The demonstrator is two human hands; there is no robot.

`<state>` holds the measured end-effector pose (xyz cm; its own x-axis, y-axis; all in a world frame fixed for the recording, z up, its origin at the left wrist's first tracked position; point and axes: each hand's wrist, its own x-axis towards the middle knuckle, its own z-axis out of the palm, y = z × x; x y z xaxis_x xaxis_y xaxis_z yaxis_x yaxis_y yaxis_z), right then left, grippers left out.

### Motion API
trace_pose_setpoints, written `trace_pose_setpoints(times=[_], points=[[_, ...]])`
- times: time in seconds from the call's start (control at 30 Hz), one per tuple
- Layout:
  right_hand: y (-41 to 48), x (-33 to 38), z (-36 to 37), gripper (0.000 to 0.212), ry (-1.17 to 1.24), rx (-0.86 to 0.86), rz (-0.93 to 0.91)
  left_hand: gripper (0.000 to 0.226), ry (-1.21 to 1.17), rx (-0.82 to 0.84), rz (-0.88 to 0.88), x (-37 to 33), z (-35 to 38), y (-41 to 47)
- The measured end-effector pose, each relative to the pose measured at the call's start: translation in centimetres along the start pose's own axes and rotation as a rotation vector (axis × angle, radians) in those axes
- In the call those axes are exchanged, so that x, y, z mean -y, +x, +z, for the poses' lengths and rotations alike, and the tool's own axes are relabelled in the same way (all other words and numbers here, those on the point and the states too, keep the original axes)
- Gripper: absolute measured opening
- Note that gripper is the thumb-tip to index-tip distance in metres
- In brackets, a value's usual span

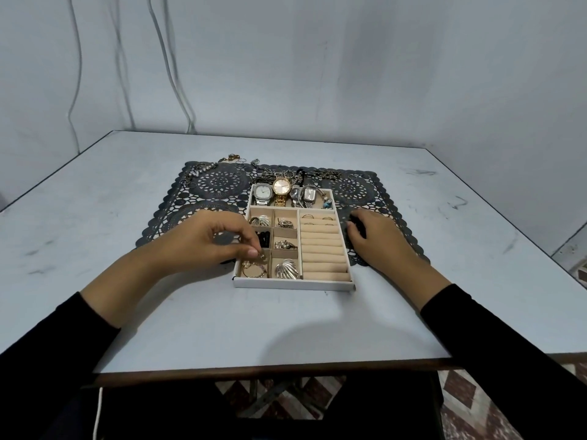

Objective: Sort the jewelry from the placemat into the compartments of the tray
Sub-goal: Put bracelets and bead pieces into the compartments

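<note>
Where the jewelry lies: watches (281, 187) in far compartment of tray (293, 284), rings (317, 217) in right rolls, loose chains (324, 173) on placemat (216, 182) behind tray.
Left hand (219, 239): thumb and forefinger pinch small silver piece (261, 256) over near-left compartment.
Right hand (378, 238): on placemat just beside tray, fingers curled; can't tell if grasping anything.
Tray base: on table (190, 328), overlapping placemat.

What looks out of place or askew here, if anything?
Minor only. A gold piece at the placemat's far edge lies partly off it, on the table. The gold watch sticks up over the tray's far wall. Nothing looks spilled or damaged. Left hand pinches a small silver piece.
</note>
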<state>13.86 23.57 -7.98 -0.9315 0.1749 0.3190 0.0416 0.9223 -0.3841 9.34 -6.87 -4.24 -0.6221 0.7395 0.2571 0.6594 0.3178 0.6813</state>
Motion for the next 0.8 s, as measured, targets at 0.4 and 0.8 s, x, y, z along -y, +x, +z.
trace_pose_setpoints(times=[0.4,0.8], points=[[0.12,-0.74,0.01,0.037,0.063,0.006,-0.011,0.010,0.055,0.091,0.022,0.12,-0.49,0.53],[0.18,-0.87,-0.16,0.035,0.069,0.006,-0.011,0.014,-0.014,0.075,0.000,0.42,-0.50,0.48]])
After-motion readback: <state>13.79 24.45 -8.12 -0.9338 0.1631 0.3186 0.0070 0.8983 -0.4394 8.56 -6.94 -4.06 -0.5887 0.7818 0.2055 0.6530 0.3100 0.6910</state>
